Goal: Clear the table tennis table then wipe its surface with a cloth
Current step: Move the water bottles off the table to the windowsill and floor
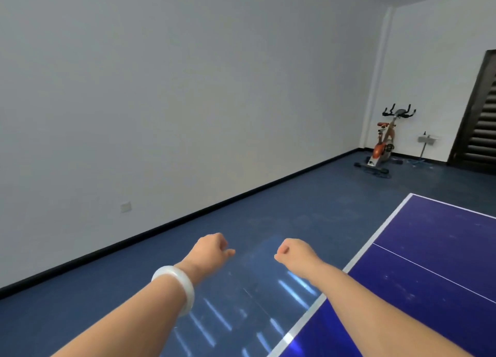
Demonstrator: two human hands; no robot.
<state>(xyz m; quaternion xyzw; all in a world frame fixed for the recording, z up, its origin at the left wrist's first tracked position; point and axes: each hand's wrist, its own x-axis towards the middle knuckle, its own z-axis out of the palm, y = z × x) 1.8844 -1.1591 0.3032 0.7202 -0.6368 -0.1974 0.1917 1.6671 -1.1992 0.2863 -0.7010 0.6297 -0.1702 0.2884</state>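
The table tennis table (434, 252) fills the lower right, deep blue with white edge lines and a white centre line. The part of its top that shows carries nothing. My left hand (210, 249), with a white bangle on the wrist, is stretched out over the floor left of the table, fingers curled into a loose fist. My right hand (294, 253) reaches out beside the table's left edge, also fisted. Neither hand holds anything. No cloth is in view.
Blue floor (268, 209) runs along a white wall with a black skirting. An orange exercise bike (383, 144) stands in the far corner, a small grey stand (426, 142) beside it, and a dark door (480, 115) at the right. Light reflections streak the floor under my arms.
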